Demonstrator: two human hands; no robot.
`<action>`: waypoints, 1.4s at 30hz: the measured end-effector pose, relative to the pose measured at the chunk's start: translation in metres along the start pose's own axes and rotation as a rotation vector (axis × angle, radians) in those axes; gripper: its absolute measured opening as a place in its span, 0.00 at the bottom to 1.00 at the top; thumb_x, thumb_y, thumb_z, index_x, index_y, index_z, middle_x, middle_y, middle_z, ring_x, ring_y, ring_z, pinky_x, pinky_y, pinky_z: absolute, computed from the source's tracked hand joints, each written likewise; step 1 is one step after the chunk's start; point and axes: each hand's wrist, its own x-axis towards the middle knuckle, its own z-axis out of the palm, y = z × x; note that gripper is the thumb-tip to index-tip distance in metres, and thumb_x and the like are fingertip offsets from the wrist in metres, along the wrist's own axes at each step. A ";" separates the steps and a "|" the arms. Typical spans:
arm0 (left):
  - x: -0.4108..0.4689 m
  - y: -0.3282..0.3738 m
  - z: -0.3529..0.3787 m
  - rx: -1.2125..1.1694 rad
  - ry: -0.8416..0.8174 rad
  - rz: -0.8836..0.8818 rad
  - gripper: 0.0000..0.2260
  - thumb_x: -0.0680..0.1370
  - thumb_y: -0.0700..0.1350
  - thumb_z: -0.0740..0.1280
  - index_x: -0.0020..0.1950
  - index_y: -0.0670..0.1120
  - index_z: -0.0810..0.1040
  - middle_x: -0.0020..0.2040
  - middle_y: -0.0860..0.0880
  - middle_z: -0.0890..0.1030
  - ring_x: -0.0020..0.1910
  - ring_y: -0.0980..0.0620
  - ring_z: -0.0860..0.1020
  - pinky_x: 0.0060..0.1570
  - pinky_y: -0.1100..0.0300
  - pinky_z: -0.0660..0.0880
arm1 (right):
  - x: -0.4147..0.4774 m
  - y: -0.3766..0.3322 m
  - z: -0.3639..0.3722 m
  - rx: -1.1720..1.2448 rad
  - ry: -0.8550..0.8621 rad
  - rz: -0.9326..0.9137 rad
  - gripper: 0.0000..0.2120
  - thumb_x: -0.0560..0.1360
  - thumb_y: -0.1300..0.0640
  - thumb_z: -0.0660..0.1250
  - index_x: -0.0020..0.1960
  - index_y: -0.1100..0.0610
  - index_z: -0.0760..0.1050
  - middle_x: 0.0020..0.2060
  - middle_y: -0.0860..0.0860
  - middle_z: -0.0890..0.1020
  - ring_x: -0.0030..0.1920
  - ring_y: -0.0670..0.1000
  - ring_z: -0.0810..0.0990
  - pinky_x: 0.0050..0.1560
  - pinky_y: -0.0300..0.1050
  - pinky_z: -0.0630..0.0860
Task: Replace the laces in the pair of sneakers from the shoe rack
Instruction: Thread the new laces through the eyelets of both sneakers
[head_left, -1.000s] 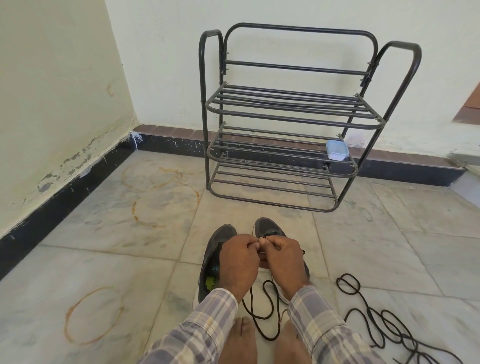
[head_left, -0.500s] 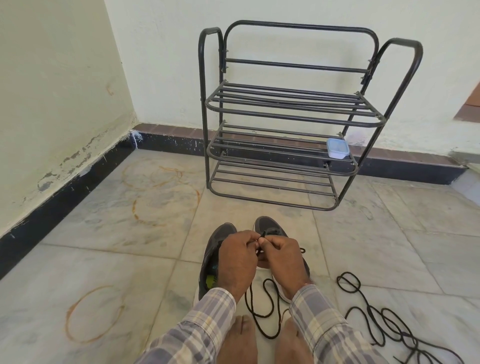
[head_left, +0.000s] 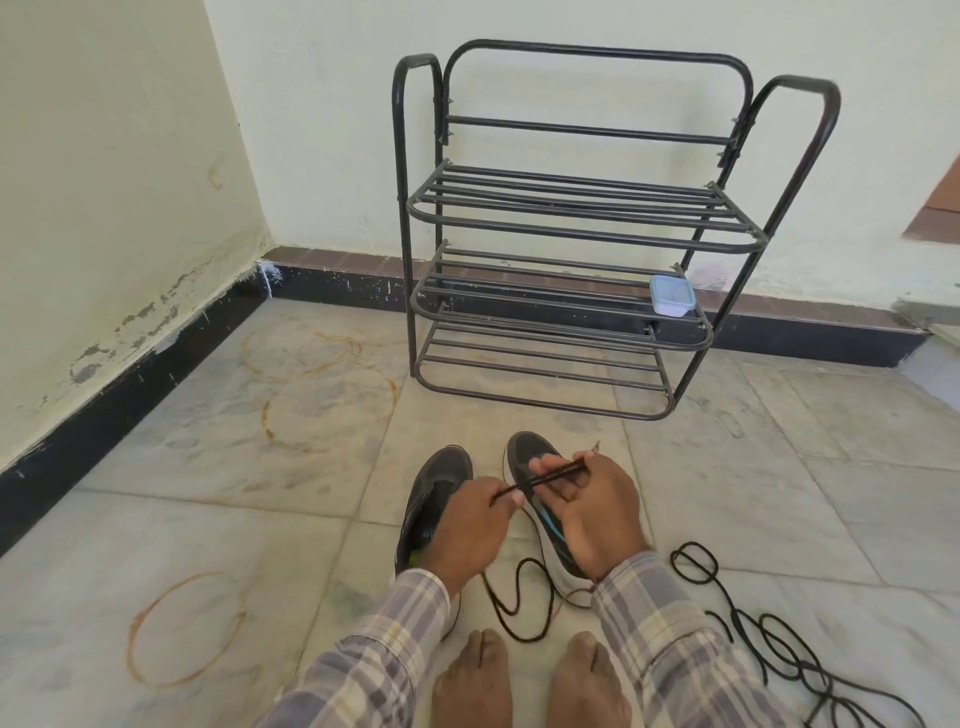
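Note:
Two dark grey sneakers stand side by side on the floor in front of me, the left sneaker (head_left: 439, 480) and the right sneaker (head_left: 524, 454). My left hand (head_left: 470, 530) and my right hand (head_left: 592, 514) both pinch a black lace (head_left: 550, 475), stretched taut between them above the right sneaker. The lace's slack end loops on the floor (head_left: 519, 597) between the shoes and my bare feet. The hands hide the middle of both sneakers.
A black metal shoe rack (head_left: 566, 228) stands against the wall ahead, with a small blue-lidded box (head_left: 671, 295) on its middle shelf. Another black lace (head_left: 769, 634) lies tangled on the floor at the right. Walls close in at left and behind the rack.
My hands have drawn apart, the right one moving right and up, and the lace now stretches tight between them where before they were pressed together.

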 end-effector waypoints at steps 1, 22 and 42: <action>0.004 -0.001 -0.007 -0.028 0.010 -0.028 0.09 0.80 0.45 0.66 0.41 0.47 0.80 0.29 0.52 0.72 0.30 0.53 0.70 0.33 0.51 0.73 | 0.000 -0.005 -0.002 0.133 -0.005 0.063 0.09 0.82 0.61 0.53 0.45 0.59 0.68 0.29 0.55 0.74 0.30 0.54 0.76 0.37 0.48 0.77; 0.014 0.014 -0.029 -0.461 -0.038 -0.036 0.05 0.81 0.39 0.64 0.51 0.44 0.79 0.28 0.53 0.74 0.26 0.57 0.68 0.29 0.59 0.68 | -0.012 0.023 0.004 -0.513 -0.319 -0.004 0.10 0.82 0.56 0.63 0.53 0.62 0.78 0.29 0.52 0.71 0.25 0.45 0.61 0.24 0.38 0.58; 0.022 0.009 -0.037 -0.271 0.138 0.023 0.02 0.78 0.42 0.68 0.47 0.48 0.80 0.34 0.49 0.76 0.32 0.54 0.71 0.30 0.61 0.69 | -0.008 0.015 0.005 -0.795 -0.263 -0.106 0.28 0.67 0.46 0.79 0.63 0.49 0.72 0.52 0.49 0.80 0.53 0.48 0.80 0.56 0.45 0.78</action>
